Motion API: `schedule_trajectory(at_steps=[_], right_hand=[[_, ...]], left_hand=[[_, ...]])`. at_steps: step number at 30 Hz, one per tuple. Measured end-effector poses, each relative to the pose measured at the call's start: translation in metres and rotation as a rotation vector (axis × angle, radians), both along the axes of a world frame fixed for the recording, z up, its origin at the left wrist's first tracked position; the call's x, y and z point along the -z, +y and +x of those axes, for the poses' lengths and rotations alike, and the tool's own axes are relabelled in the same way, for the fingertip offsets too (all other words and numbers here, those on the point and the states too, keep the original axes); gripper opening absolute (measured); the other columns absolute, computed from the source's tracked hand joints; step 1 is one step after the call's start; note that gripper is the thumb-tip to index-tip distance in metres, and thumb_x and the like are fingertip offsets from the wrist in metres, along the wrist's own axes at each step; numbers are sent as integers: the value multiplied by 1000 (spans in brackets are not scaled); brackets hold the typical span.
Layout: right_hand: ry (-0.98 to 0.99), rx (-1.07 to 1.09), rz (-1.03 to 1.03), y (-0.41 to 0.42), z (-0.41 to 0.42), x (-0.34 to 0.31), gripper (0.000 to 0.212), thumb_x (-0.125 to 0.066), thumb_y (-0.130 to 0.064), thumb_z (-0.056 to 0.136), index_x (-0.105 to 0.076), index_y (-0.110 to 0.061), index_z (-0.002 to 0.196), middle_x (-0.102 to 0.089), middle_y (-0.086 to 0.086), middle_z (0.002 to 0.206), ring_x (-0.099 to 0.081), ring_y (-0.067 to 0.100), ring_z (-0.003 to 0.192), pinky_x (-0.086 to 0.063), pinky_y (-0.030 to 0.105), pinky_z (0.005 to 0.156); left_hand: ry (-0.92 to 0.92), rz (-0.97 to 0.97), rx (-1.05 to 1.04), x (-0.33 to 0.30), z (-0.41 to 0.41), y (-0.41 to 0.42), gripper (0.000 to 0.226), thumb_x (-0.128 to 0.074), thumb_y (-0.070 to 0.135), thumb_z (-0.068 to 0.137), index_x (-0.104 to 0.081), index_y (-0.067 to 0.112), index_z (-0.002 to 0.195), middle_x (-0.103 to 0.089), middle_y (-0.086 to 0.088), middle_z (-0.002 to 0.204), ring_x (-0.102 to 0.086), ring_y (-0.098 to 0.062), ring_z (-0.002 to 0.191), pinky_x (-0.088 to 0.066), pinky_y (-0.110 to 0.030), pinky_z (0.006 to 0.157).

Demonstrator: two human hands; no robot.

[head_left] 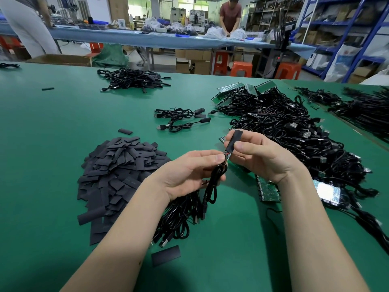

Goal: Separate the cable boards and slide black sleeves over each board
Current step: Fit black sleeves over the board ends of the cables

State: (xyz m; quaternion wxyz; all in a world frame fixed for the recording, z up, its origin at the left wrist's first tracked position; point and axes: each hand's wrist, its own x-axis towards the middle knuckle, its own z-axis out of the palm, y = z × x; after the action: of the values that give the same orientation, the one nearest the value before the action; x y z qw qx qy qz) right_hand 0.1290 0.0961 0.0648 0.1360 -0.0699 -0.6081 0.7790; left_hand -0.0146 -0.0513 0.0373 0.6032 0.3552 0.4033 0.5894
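My right hand pinches a black sleeve between thumb and fingers, held upright above the table. A small green cable board pokes out of the sleeve's lower end, with red wires at its base. My left hand pinches that board's end and grips its coiled black cable, which hangs down. A heap of loose black sleeves lies to the left. Joined green board panels lie under my right wrist.
A big tangle of black USB cables with boards fills the right side. Sleeved cables lie in a pile at the back and in a small group mid-table. More cables sit under my left wrist. A person works at the far bench.
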Motion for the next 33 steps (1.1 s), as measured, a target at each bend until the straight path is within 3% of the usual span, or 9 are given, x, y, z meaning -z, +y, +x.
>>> schedule_trajectory(at_steps=[5,8,11,15,18,24,27,30,33], right_hand=[[26,-18,58,0,4,-1,29,-60,-2,82,-78,-22,93,-74,0,92,-69,11,85,-56,23,82],[45,-14,73,-1,4,0,24,-78,-6,75,-79,-23,92,-75,-1,91,-70,10,85,-57,23,82],[4,-51,78,-1,5,-1,38,-95,-29,59,-79,-20,92,-75,1,92,-69,10,83,-57,21,78],[-54,-24,108,1,5,-6,20,-79,-9,74,-79,-20,90,-76,2,92,-70,9,81,-56,18,73],[-63,-50,117,0,5,-5,26,-89,-14,66,-80,-18,90,-76,3,91,-70,9,80,-57,18,73],[-99,-19,128,0,7,-9,21,-67,-4,79,-80,-18,88,-76,4,89,-70,10,80,-57,19,73],[-71,86,36,-1,2,-9,19,-73,-1,75,-77,-11,91,-75,6,88,-70,11,77,-57,18,72],[-51,239,-142,-1,-7,-8,20,-69,-2,75,-72,-4,94,-74,8,84,-71,14,74,-57,17,69],[-21,325,-250,1,-13,-9,19,-71,-4,73,-73,-3,92,-74,7,83,-72,13,74,-58,18,72]], left_hand=[[46,-41,53,-6,-2,-4,17,-63,23,87,-78,20,79,-63,5,77,-63,-11,69,-46,-27,78],[48,-50,80,-8,-2,-4,17,-63,21,87,-77,19,79,-63,3,75,-62,-11,68,-46,-27,77],[51,-46,92,-8,-1,-4,16,-63,17,87,-76,18,78,-63,2,74,-62,-11,65,-47,-28,77],[56,-45,72,-7,0,-5,16,-63,16,86,-76,17,76,-63,2,72,-62,-11,64,-46,-28,77],[51,-40,56,-8,-1,-5,10,-64,15,86,-73,14,82,-63,2,72,-61,-10,64,-47,-28,79],[90,-44,16,-8,-1,-4,8,-66,14,88,-73,13,87,-65,2,75,-63,-11,68,-50,-26,81],[97,-49,-106,-12,2,0,6,-74,23,83,-75,18,84,-68,3,77,-67,-12,70,-50,-27,78],[120,19,-353,-13,2,6,32,-74,32,76,-67,14,102,-75,2,82,-70,-17,79,-55,-27,77],[429,166,-581,-12,2,8,21,-80,14,83,-69,12,101,-76,-5,92,-75,-23,86,-57,-25,84]])
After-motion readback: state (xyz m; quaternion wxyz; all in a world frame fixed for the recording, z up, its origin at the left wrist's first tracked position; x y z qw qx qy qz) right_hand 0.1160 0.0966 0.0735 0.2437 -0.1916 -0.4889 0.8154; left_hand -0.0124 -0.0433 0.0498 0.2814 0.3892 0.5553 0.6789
